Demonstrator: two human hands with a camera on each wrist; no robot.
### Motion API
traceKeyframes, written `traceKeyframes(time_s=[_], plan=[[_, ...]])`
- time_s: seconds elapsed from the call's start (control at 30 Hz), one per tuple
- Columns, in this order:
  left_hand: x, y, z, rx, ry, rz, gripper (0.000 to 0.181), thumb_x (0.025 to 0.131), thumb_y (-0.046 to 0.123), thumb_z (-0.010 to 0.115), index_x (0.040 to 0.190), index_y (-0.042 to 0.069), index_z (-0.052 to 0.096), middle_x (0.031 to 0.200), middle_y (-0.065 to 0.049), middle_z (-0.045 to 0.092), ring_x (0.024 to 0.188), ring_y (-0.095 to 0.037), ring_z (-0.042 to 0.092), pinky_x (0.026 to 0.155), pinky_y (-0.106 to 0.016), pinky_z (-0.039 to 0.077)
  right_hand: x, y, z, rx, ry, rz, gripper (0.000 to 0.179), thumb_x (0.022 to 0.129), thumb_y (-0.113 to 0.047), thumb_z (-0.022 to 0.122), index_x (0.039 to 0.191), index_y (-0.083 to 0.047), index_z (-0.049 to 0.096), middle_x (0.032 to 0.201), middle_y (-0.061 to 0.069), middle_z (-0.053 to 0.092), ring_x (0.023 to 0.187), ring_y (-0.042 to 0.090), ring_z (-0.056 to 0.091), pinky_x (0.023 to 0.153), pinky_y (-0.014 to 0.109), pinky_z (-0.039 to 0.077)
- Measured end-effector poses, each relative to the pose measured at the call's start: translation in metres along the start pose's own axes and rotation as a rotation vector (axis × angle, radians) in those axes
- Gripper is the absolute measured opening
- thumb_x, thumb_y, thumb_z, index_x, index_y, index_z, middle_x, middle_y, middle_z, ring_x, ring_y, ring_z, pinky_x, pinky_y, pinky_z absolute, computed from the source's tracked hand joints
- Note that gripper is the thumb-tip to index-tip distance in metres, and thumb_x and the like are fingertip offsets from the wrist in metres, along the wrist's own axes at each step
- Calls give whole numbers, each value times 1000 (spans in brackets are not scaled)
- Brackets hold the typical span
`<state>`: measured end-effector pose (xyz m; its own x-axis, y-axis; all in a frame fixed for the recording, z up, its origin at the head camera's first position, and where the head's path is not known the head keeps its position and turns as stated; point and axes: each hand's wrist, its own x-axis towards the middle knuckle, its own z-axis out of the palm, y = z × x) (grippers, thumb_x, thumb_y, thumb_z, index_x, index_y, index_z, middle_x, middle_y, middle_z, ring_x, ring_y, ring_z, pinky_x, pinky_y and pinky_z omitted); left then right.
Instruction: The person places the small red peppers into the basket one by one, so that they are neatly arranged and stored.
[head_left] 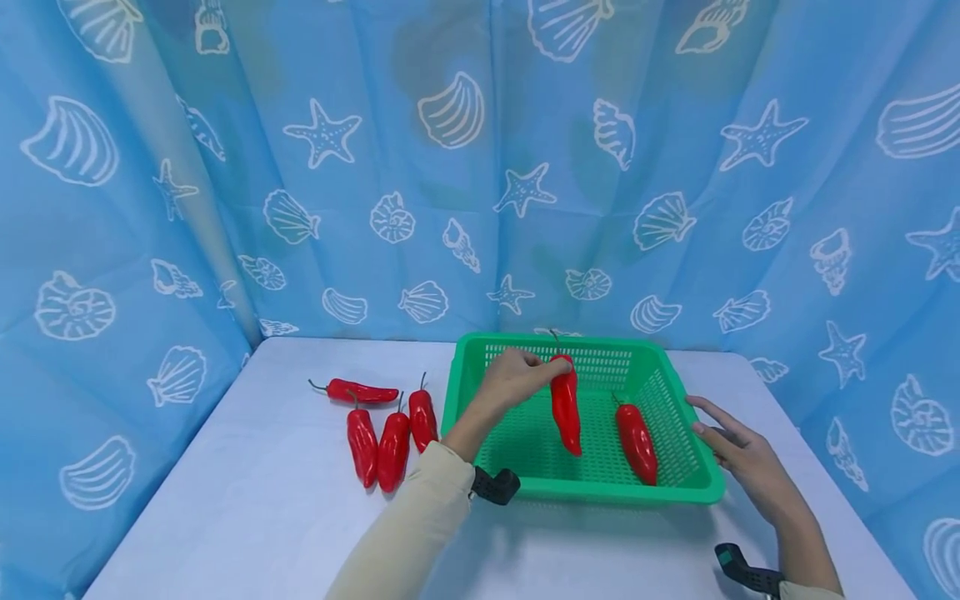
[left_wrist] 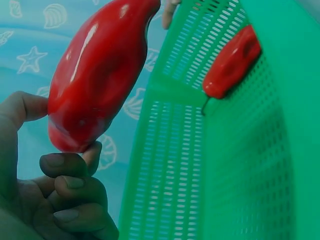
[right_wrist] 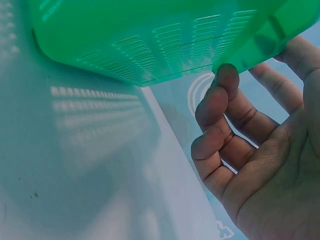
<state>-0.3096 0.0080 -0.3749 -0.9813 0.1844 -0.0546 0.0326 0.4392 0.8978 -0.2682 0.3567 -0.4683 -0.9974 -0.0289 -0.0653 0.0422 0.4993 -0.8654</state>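
Observation:
My left hand (head_left: pixel 517 377) pinches a red chili pepper (head_left: pixel 567 404) near its stem end, holding it over the green basket (head_left: pixel 577 492). The pepper hangs with its tip down, and its dark stem shows above the fingers. In the left wrist view the same pepper (left_wrist: pixel 102 70) appears large, with thumb and fingers at its end. Another red pepper (head_left: pixel 637 443) lies inside the basket on the right. My right hand (head_left: pixel 742 454) is at the basket's right rim, fingertips against its outer side, the fingers loosely bent in the right wrist view.
Several red peppers (head_left: pixel 362 446) lie on the white table (head_left: pixel 247 475) to the left of the basket, one of them set crosswise behind the others. A blue curtain (head_left: pixel 465 192) with white shells and starfish rises behind and on both sides.

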Motion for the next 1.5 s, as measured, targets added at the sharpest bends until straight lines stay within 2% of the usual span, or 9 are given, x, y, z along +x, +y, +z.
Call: traceKeyframes(time_s=[0.2, 0.5, 0.57, 0.67, 0.77, 0.83, 1.0, 1.23, 1.5], plan=[[7, -5, 11, -31, -31, -67, 50, 89, 47, 68, 58, 17, 45, 53, 2, 35, 45, -13, 33, 43, -28, 28, -2, 2, 3, 4, -3, 14, 71, 98, -60, 48, 159, -29, 28, 157, 25, 30, 135, 47, 40, 100, 68, 38], [15, 1, 24, -9, -21, -82, 53, 87, 50, 68, 56, 17, 42, 51, 3, 33, 45, -13, 31, 43, -29, 26, 0, 0, -2, -4, -2, -16, 67, 100, -58, 47, 158, -32, 29, 154, 24, 35, 132, 44, 44, 100, 65, 40], [17, -1, 27, -7, -25, -86, 54, 86, 51, 68, 54, 17, 41, 50, 3, 32, 44, -13, 30, 43, -30, 25, 0, 1, -1, -6, -4, -28, 65, 100, -57, 47, 158, -32, 30, 152, 24, 39, 129, 38, 50, 99, 64, 41], [20, -2, 33, 9, -34, -95, 55, 86, 51, 67, 53, 17, 40, 49, 3, 31, 43, -13, 29, 44, -30, 25, 1, 3, -1, -10, -4, -37, 63, 101, -56, 47, 157, -33, 31, 151, 22, 41, 119, 19, 57, 99, 64, 41], [24, 1, 38, 41, -49, -110, 55, 85, 51, 66, 51, 18, 40, 49, 3, 31, 43, -13, 28, 45, -30, 24, 1, 3, -3, -11, -4, -32, 63, 101, -56, 47, 157, -34, 31, 151, 22, 41, 110, 3, 55, 99, 64, 41], [26, 2, 41, 59, -57, -121, 54, 85, 50, 66, 51, 17, 40, 48, 2, 31, 43, -13, 29, 46, -30, 24, 1, 2, -4, -11, -4, -29, 63, 101, -56, 47, 157, -34, 31, 152, 22, 40, 109, 0, 53, 99, 65, 40], [32, 5, 48, 46, -72, -162, 55, 85, 50, 67, 49, 18, 41, 47, 3, 34, 42, -15, 34, 45, -29, 29, -1, 1, -5, -22, -1, -19, 63, 100, -57, 47, 157, -36, 31, 150, 22, 43, 111, 7, 55, 98, 65, 41], [40, 5, 57, 7, -88, -196, 55, 83, 51, 69, 47, 19, 40, 47, 4, 33, 46, -16, 37, 48, -31, 33, 0, -1, -7, -31, 9, -20, 63, 100, -57, 47, 157, -35, 31, 149, 24, 44, 125, 36, 52, 99, 66, 40], [45, 5, 66, 80, -100, -195, 57, 83, 54, 69, 49, 19, 38, 47, 4, 32, 44, -15, 35, 46, -29, 32, 1, -2, -5, -12, 8, -16, 63, 101, -55, 48, 157, -32, 31, 150, 23, 42, 127, 37, 51, 99, 64, 41]])
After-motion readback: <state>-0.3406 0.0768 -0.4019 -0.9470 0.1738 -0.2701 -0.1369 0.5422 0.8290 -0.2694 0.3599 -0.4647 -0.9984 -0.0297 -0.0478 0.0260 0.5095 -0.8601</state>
